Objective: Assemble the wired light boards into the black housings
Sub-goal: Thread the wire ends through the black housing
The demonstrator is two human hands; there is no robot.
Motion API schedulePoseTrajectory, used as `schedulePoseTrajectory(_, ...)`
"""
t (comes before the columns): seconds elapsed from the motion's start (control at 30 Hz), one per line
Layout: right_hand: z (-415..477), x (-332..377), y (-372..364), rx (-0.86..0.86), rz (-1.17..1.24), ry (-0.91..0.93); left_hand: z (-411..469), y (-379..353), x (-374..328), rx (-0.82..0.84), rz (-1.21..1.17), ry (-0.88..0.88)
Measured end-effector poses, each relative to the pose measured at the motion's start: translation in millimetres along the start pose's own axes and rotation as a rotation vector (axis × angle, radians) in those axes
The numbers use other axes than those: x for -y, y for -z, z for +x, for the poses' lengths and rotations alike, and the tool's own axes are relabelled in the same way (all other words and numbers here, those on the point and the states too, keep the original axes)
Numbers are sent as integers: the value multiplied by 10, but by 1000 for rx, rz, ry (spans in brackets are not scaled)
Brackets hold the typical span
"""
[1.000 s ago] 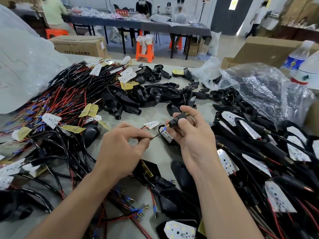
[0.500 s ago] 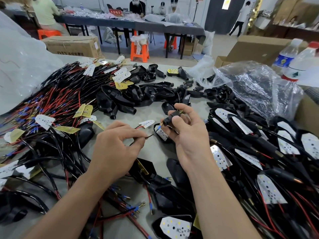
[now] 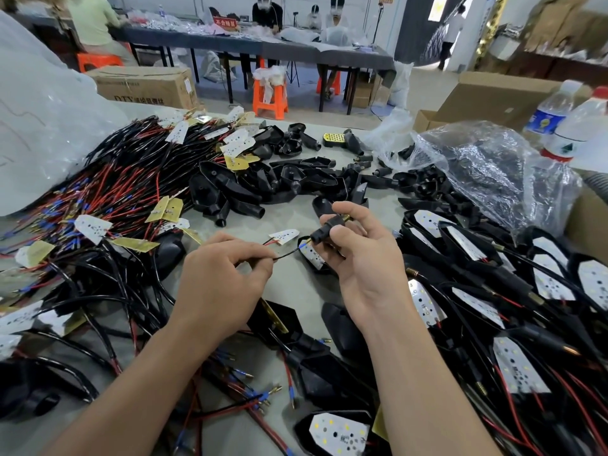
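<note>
Light board: small white one, mid-frame, just above the gap btwn the two hands, off the table. Red + black leads run from it down into a black cable.
Left hand: centre of frame, knuckles up. Fingers pinch the cable btwn thumb & forefinger, the rest curled under.
Right hand: just right of centre, palm side showing. Fingers wrapped round a short black stem w/ a brass threaded end by the forefinger.
Cable tip: blue-sleeved end sits at the stem's open mouth; can't tell if it's inside.
Under the hands: black housing w/ a white board in it lies on the table, partly hidden by the right hand.
Table: grey, bare patch mid-frame.
Wired boards: big heap, left & upper left. Black/red leads w/ blue tips, white & yellow boards mixed in.
Empty housings: black pile, upper centre.
Finished units: right side, housings w/ white boards seated, packed close.
Plastic bag: clear, crumpled, upper right, more black parts under it.
Bottles: two, far upper right.
Background: cardboard box & orange stool along the top, far table behind them.
</note>
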State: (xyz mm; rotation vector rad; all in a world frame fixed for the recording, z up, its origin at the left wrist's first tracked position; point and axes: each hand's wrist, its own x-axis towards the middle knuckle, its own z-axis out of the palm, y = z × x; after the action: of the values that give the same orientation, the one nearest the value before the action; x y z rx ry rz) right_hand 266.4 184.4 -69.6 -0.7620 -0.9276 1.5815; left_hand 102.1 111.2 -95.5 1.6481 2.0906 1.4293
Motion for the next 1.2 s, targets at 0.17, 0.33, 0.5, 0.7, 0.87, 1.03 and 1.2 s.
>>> schedulePoseTrajectory(0.17, -14, 0, 10, 6, -60, 56, -6, -5, -14, -7, 6, -13)
schedulePoseTrajectory(0.33, -13, -20, 1, 19, -36, 57, -15, -11, 10, 0, 56, -12)
schedulePoseTrajectory(0.5, -21, -27, -1, 20, -58, 94, -21, -22, -4, 15, 80, -25)
schedulePoseTrajectory(0.7, -7, -57, -5, -53, -130, 156, -29, 2, -25, -2, 45, -32)
schedulePoseTrajectory(0.87, 18, -64, 5, -87, -112, 152, -33, 1, -42, 2, 18, -37)
schedulePoseTrajectory(1.03, 4, -63, 1, -36, -109, 115, -42, -36, -35, 4, 37, -45)
schedulePoseTrajectory(1.2, 6, -53, 19, 14, -65, 48, -18, -26, -5, -20, 49, -30)
